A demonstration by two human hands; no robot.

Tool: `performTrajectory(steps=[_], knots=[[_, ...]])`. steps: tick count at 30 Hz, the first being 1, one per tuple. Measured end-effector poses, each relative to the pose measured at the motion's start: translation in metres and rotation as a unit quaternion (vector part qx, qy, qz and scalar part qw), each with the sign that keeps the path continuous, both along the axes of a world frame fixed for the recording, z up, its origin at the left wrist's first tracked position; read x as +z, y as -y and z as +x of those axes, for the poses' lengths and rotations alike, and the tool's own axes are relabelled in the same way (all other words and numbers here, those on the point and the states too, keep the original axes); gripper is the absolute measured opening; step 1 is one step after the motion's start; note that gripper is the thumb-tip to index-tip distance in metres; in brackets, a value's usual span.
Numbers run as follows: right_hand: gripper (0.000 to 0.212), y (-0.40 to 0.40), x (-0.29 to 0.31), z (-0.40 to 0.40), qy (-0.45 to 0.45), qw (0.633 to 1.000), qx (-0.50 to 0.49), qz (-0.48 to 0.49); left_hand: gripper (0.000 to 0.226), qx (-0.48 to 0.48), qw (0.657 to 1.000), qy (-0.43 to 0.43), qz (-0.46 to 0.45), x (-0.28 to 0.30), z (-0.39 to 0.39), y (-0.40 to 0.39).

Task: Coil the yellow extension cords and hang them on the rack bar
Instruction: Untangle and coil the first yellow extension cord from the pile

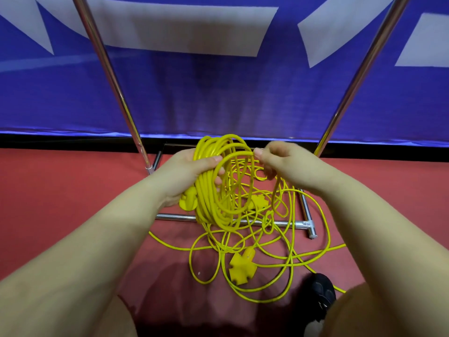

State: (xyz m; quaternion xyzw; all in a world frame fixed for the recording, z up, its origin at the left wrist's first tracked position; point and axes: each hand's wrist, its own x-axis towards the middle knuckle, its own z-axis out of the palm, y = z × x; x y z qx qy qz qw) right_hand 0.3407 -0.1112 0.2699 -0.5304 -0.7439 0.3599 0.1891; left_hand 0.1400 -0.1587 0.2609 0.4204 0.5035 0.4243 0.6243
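A thick coil of yellow extension cord (pixel 213 183) hangs upright in front of the person, low between the two slanted chrome uprights of the rack. The left hand (pixel 187 176) grips it near the top, fingers and thumb curled round the whole bundle of loops, and a yellow plug (pixel 188 199) pokes out just below that palm. The right hand (pixel 279 159) pinches a single strand at the top of the newest loop, fingers curled, with slack trailing down from it.

The rest of the cord (pixel 279 239) lies loose and tangled on the red floor (pixel 60 190), crossing over the rack's base bar (pixel 175 217); a yellow multi-outlet socket end (pixel 241 265) sits in the tangle and another seems to lie behind the coil. How many cords there are I cannot tell.

The step in hand looks like laying another loop into the coil. To do it well, each loop should match the others in size, the right hand feeding the strand flat into the left grip with a slight twist so it does not kink, and slack should be drawn gently so crossings on the floor do not tighten into knots

The hanging bar is out of view, a dark shoe (pixel 320 291) shows lower right, and a blue banner (pixel 218 93) hangs behind
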Motion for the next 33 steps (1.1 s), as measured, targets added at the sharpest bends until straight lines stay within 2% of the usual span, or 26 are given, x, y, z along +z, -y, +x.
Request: performTrajectory(steps=[2, 4, 9, 12, 16, 20, 22, 24, 27, 29, 31, 33], knots=[[0.02, -0.001, 0.002, 0.001, -0.101, 0.994, -0.029, 0.023, 0.015, -0.014, 1.0, -0.008, -0.003, -0.001, 0.0, 0.001], [0.013, -0.001, 0.005, 0.003, -0.137, 0.99, -0.015, 0.029, 0.013, -0.034, 0.999, -0.008, -0.006, -0.003, 0.002, 0.002], [0.011, 0.003, -0.003, -0.008, -0.09, 0.992, 0.083, 0.02, 0.016, -0.046, 0.998, 0.04, -0.029, -0.005, 0.01, 0.005], [0.014, 0.005, -0.007, -0.013, -0.062, 0.992, 0.107, 0.02, 0.015, -0.046, 0.998, 0.032, -0.03, -0.007, 0.011, 0.005], [0.018, 0.008, -0.007, -0.016, -0.015, 0.994, 0.105, 0.036, 0.012, -0.04, 0.999, 0.013, -0.026, -0.011, 0.012, 0.005], [0.02, 0.011, -0.006, -0.021, -0.033, 0.996, 0.048, 0.07, 0.016, -0.046, 0.998, -0.033, 0.016, -0.01, 0.014, 0.005], [0.022, 0.01, -0.006, -0.019, 0.005, 0.997, 0.051, 0.063, 0.018, -0.017, 0.999, -0.032, 0.028, -0.009, 0.012, 0.003], [0.022, 0.009, -0.01, -0.015, 0.079, 0.994, 0.08, 0.008, 0.021, 0.02, 0.999, -0.024, 0.029, -0.008, 0.008, -0.001], [0.019, 0.007, -0.02, -0.005, 0.226, 0.966, 0.109, -0.065, 0.023, 0.088, 0.996, 0.018, 0.025, -0.007, -0.001, -0.007], [0.02, 0.005, -0.025, 0.001, 0.266, 0.955, 0.11, -0.071, 0.025, 0.131, 0.99, 0.052, 0.017, -0.004, -0.007, -0.01], [0.017, 0.003, -0.024, 0.002, 0.219, 0.969, 0.091, -0.064, 0.024, 0.163, 0.984, 0.072, 0.02, -0.002, -0.012, -0.012], [0.015, 0.002, -0.017, 0.0, 0.078, 0.993, 0.039, -0.078, 0.022, 0.168, 0.983, 0.062, 0.032, -0.003, -0.015, -0.013]])
